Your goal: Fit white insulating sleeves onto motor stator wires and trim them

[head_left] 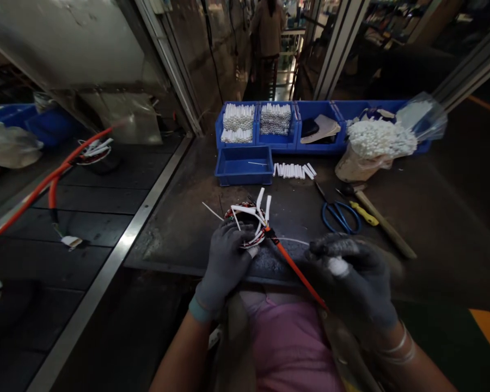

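Note:
My left hand (224, 261) in a grey coated glove grips a round wire-wound coil (245, 223) with white sleeves sticking out of it, and its lower side is hidden by the glove. An orange cable (294, 267) runs from the coil toward my body. My right hand (347, 272), also gloved and slightly blurred, is closed around a small white piece (337, 266), likely a sleeve, just right of the cable. A thin white wire (292, 240) lies on the dark metal bench (188, 218) near it.
Beyond my hands lie a row of white sleeves (294, 171), blue-handled scissors (340, 216), a yellow tool (364, 213) and a wooden-handled tool (386, 224). Blue bins (280, 128) hold white tubes. A bag of white pieces (375, 144) stands right. Another coil (93, 152) with orange cable lies left; a person (267, 32) stands far ahead.

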Motion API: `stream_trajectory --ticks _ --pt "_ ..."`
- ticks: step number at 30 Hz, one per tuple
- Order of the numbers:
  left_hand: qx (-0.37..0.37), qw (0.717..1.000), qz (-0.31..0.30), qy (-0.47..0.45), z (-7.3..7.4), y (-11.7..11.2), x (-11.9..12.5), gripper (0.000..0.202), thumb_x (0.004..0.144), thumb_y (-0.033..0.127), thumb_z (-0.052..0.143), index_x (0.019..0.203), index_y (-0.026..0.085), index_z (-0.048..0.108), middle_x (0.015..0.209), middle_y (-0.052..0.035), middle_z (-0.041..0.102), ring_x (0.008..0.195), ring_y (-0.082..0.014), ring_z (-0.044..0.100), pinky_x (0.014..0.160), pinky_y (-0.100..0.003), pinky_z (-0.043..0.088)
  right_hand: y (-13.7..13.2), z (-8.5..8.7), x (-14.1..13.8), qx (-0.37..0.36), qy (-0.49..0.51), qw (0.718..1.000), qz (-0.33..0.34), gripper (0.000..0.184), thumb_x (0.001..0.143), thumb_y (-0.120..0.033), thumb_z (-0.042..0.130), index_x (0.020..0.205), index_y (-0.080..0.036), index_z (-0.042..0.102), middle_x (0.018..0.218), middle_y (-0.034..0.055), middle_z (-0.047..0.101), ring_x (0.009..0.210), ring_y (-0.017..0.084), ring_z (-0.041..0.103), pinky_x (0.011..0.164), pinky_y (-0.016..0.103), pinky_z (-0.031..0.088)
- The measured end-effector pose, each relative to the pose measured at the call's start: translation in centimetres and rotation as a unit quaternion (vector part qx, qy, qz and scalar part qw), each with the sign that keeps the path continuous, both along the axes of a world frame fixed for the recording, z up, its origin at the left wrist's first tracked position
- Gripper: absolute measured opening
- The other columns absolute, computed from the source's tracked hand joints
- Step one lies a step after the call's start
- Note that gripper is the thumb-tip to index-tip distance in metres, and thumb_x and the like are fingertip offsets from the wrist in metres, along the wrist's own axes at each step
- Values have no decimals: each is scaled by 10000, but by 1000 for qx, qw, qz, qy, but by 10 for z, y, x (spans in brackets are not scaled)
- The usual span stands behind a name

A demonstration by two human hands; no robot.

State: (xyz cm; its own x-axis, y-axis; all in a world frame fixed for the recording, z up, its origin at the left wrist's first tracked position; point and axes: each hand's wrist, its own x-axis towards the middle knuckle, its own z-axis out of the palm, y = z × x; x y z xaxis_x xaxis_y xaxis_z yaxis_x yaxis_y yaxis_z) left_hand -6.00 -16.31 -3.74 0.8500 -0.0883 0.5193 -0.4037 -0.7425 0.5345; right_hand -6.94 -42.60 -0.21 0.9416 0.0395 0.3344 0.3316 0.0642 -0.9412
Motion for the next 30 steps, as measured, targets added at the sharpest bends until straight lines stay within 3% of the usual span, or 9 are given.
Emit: stream_trajectory --ticks 4,7,10,16,23,26,30 --pt "52 999 9 8 -1 4 2 523 696 147 902 1168 215 689 1060 -57 763 1046 -296 683 1030 -510 518 0 4 -10 -65 -89 991 69 159 947 -169 693 1047 -280 747 943 8 774 881 182 740 777 283 621" --pt "74 997 10 25 1 3 4 480 714 182 890 1153 218 701 1025 -58 766 1008 -297 691 1029 -513 519 2 3 -19 -178 -152 969 72 259 975 -138 613 1175 -268 712 1038 21 791 947 182 761 836 277 618" --pt "84 996 7 33 4 2 5 424 749 214 861 1143 226 703 1017 -58 769 1033 -303 691 1050 -518 504 8 3 -27 -246 -208 945 59 241 1007 -181 514 1175 -240 677 995 35 801 904 186 778 803 278 624" --pt "89 996 8 6 2 0 5 377 794 288 835 1132 209 690 977 -62 766 1003 -305 687 1060 -519 485 26 -4 -24 -298 -260 918 -25 278 956 -151 498 1162 -273 639 907 30 801 778 204 782 677 299 622" --pt "72 997 17 17 -2 -1 4 347 800 262 809 1125 223 696 1009 -58 769 1025 -297 687 1067 -507 475 28 -13 -20 -313 -239 918 -40 262 954 -129 511 1141 -263 638 899 31 796 756 201 768 660 303 593" --pt "71 997 13 11 -2 -2 5 341 807 262 804 1123 199 694 1003 -67 768 1021 -299 684 1078 -518 471 37 -20 -14 -316 -214 924 -16 262 977 -153 512 1164 -275 650 933 28 797 773 208 762 673 320 585" --pt "72 997 2 20 -2 0 2 442 823 212 754 1252 184 652 1124 -92 758 1099 -306 675 1124 -538 452 63 -27 3 -317 -153 933 73 258 1027 -217 482 1153 -260 702 1091 63 785 984 227 753 834 347 591"
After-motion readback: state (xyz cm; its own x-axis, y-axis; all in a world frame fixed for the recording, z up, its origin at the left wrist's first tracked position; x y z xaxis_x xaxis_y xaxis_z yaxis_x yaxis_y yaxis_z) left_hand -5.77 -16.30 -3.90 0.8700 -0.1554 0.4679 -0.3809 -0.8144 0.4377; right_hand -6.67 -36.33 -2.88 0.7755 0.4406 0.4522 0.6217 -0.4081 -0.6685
